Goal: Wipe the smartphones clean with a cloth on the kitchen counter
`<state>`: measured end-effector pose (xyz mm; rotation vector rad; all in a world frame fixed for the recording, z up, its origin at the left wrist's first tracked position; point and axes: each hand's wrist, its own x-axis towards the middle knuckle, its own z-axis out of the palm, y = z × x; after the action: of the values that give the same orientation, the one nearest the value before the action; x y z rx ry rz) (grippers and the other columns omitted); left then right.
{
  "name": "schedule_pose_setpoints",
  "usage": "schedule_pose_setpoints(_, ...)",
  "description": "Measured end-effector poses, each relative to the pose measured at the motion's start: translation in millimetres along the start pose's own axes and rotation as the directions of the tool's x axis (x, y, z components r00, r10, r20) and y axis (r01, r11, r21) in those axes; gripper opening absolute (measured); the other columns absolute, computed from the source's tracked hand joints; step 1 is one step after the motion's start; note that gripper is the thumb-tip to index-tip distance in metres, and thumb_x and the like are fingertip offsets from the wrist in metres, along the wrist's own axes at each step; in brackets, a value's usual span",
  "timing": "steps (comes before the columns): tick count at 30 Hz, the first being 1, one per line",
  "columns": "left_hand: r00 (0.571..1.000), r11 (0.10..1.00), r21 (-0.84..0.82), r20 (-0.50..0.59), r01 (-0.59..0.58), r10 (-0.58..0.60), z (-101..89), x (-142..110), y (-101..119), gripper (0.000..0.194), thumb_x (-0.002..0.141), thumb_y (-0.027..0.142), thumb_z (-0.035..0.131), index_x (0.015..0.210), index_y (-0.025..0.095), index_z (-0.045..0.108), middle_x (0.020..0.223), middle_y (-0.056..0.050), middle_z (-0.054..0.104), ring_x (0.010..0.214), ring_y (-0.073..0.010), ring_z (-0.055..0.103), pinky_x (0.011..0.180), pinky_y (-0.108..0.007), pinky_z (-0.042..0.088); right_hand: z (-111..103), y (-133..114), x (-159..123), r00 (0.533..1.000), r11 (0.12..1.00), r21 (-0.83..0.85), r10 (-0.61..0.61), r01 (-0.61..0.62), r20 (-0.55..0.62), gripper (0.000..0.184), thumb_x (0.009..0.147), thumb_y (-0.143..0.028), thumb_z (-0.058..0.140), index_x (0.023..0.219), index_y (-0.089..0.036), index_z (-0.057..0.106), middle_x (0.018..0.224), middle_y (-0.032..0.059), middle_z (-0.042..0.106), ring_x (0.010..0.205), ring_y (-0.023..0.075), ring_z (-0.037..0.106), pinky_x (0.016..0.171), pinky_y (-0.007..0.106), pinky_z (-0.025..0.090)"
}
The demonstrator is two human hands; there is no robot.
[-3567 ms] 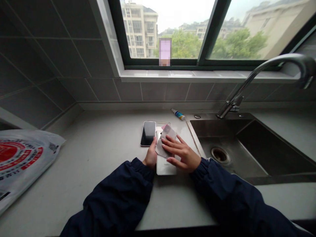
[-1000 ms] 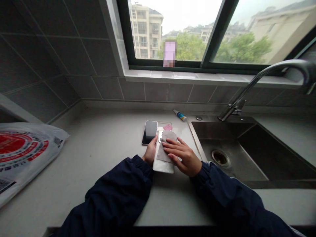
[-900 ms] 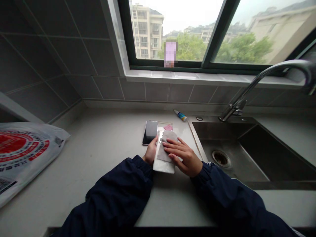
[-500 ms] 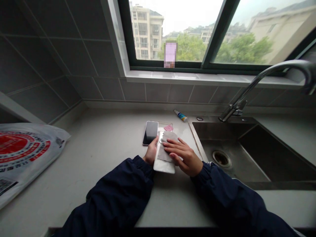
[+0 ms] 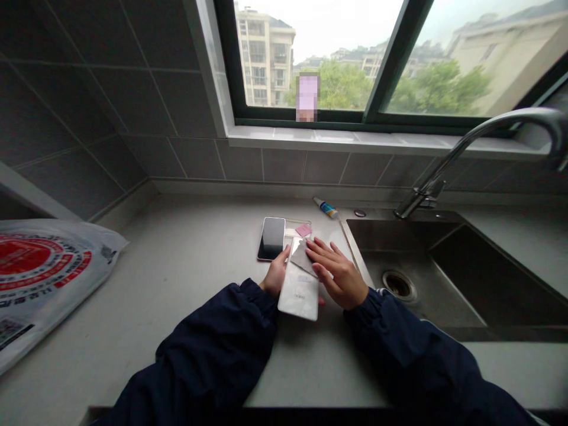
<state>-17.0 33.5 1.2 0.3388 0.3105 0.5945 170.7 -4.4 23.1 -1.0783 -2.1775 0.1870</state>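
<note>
A white phone (image 5: 298,296) lies tilted over the counter with its back up, letters and camera end showing. My left hand (image 5: 276,273) is closed round its left side, some fingers hidden beneath it. On the upper part of the phone's back is a grey cleaning cloth (image 5: 302,258) with a zigzag edge. My right hand (image 5: 339,273) has its fingers pressed together on the cloth's right side, holding it against the phone. Just behind my left hand rests another phone (image 5: 271,238), dark screen up. A small pink piece (image 5: 304,229) lies beyond the white phone.
A blue and white tube (image 5: 326,207) lies near the back wall. To the right are a steel sink (image 5: 399,254) and its curved tap (image 5: 465,145). A printed plastic bag (image 5: 53,278) sits at the left. Behind stands a window (image 5: 310,121) with a sill.
The cloth has shifted up and right with my right hand and now covers less of the phone. More of the phone's lower back and its letters show.
</note>
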Motion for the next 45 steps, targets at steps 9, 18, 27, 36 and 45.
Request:
schedule_pose_setpoints(9,0.967,0.975,-0.007,-0.13,-0.22,0.217,7.7,2,1,0.075,0.1,0.057,0.03,0.142,-0.002,0.052,0.125,-0.025,0.067,0.118,-0.034,0.065,0.111,-0.045,0.04,-9,-16,-1,0.983,0.975,0.133,-0.182,0.179,0.016,0.03,0.099,-0.029,0.057,0.124,-0.022,0.071,0.131,0.0116,0.07,0.135,0.0288,0.057,0.118,0.057,0.035)
schedule_pose_setpoints(18,0.966,0.982,0.051,-0.175,-0.183,0.189,-1.6,0,4,0.083,0.098,0.065,0.023,0.14,0.0,0.055,0.097,-0.02,0.074,0.085,-0.0316,0.071,0.093,-0.045,0.049,-7,-33,-4,0.933,0.905,0.28,-0.352,0.32,0.071,0.032,0.091,-0.033,0.065,0.12,-0.02,0.071,0.122,0.0114,0.075,0.128,0.0257,0.063,0.121,0.049,0.032)
schedule_pose_setpoints(27,0.959,0.976,0.039,-0.185,-0.213,0.216,1.5,0,4,0.08,0.1,0.061,0.023,0.137,-0.002,0.056,0.102,-0.021,0.074,0.088,-0.0284,0.071,0.09,-0.039,0.05,-7,-40,-3,0.903,0.92,0.234,-0.366,0.315,0.223,0.051,0.092,-0.04,0.063,0.138,-0.019,0.06,0.139,0.0119,0.065,0.141,0.025,0.049,0.127,0.05,0.006)
schedule_pose_setpoints(36,0.967,0.984,0.024,-0.186,-0.174,0.176,0.9,0,1,0.078,0.099,0.062,0.024,0.136,0.002,0.059,0.105,-0.02,0.075,0.093,-0.0292,0.072,0.093,-0.039,0.05,-1,-40,-3,0.94,0.938,0.174,-0.321,0.3,0.112,0.031,0.095,-0.026,0.06,0.125,-0.025,0.068,0.126,0.0069,0.074,0.13,0.0223,0.061,0.127,0.053,0.009)
schedule_pose_setpoints(45,0.978,0.983,0.076,-0.109,-0.17,0.178,7.4,0,-3,0.084,0.098,0.065,0.019,0.127,-0.001,0.063,0.092,-0.021,0.074,0.084,-0.0308,0.071,0.09,-0.042,0.049,-4,-35,-1,0.96,0.947,0.156,-0.278,0.28,-0.039,0.022,0.095,-0.017,0.06,0.112,-0.025,0.072,0.109,0.0045,0.08,0.113,0.021,0.072,0.123,0.048,0.031)
